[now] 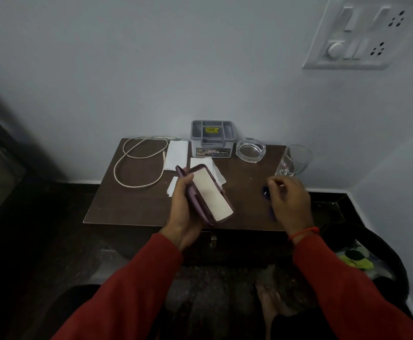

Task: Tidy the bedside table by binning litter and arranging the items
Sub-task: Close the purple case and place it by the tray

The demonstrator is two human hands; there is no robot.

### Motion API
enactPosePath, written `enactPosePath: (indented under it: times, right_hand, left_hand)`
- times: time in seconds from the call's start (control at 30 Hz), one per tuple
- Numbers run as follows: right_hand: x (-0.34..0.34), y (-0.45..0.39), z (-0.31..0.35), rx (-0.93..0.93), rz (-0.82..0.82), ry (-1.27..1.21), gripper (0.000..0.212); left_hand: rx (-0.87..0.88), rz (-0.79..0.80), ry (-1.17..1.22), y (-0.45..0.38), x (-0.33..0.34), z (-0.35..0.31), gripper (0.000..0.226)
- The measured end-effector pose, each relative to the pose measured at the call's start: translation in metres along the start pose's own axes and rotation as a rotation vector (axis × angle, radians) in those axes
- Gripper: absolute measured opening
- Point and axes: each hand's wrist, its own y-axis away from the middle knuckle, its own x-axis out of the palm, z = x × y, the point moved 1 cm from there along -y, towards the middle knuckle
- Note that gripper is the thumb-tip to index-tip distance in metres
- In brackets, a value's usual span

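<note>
Seemingly empty organiser (211,138), ashtray (250,150), glass (295,160)

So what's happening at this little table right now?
A person is tidying a bedside table. The left hand holds a phone in a purple case above it; the right hand hovers over a small blue item too hidden to identify. Papers, a cable, an organiser box, ashtray and glass remain on top.
</note>
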Motion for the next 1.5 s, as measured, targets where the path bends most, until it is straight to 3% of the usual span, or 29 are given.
enactPosePath:
  times: [0.1, 0.23, 0.37, 0.5, 0.6, 0.7, 0.77, 0.87, 0.93, 1.1, 1.2, 1.37, 1.5]
  right_hand:
    - [0.005, -0.014, -0.047, 0.247, 0.142, 0.196, 0.02]
    - [0.013, -0.005, -0.07, 0.387, 0.331, 0.389, 0.045]
    - [0.011, -0.004, -0.075, 0.416, 0.382, 0.477, 0.034]
    - [0.011, -0.004, -0.068, 0.452, 0.366, 0.399, 0.013]
    - [0.014, -0.005, -0.059, 0.396, 0.258, 0.243, 0.007]
    - [0.018, -0.002, -0.029, 0.331, 0.118, -0.131, 0.008]
    - [0.021, 0.003, -0.004, 0.292, 0.11, -0.374, 0.01]
    - [0.026, 0.012, 0.021, 0.234, 0.204, -0.54, 0.015]
    - [0.031, 0.017, 0.029, 0.211, 0.251, -0.599, 0.024]
    - [0.046, 0.03, 0.027, 0.206, 0.325, -0.528, 0.026]
    - [0.046, 0.034, 0.024, 0.113, 0.378, -0.345, 0.034]
    - [0.043, 0.036, 0.03, -0.104, 0.298, -0.1, 0.031]
    - [0.047, 0.036, 0.025, -0.083, 0.322, -0.073, 0.033]
  left_hand:
    - [-0.03, 0.01, -0.004, 0.0, -0.004, 0.001, 0.043]
    - [-0.04, 0.039, 0.002, 0.0, -0.003, 0.002, 0.044]
    - [-0.052, 0.063, -0.001, -0.001, -0.004, 0.003, 0.065]
    - [-0.069, 0.081, -0.002, -0.002, -0.005, 0.007, 0.068]
    - [-0.06, 0.061, -0.031, -0.002, -0.006, 0.009, 0.067]
    - [-0.022, 0.015, -0.026, -0.004, -0.005, 0.01, 0.052]
    - [0.005, -0.012, -0.036, -0.007, -0.004, 0.011, 0.049]
    - [-0.005, -0.01, -0.029, -0.007, -0.003, 0.013, 0.083]
    - [-0.028, 0.019, -0.017, -0.011, -0.005, 0.016, 0.093]
    - [-0.041, 0.044, -0.101, -0.011, -0.009, 0.018, 0.066]
    - [-0.053, 0.059, -0.122, -0.007, -0.005, 0.017, 0.065]
    - [-0.057, 0.07, -0.074, -0.003, 0.0, 0.016, 0.064]
    - [-0.089, 0.067, -0.055, -0.004, -0.002, 0.015, 0.059]
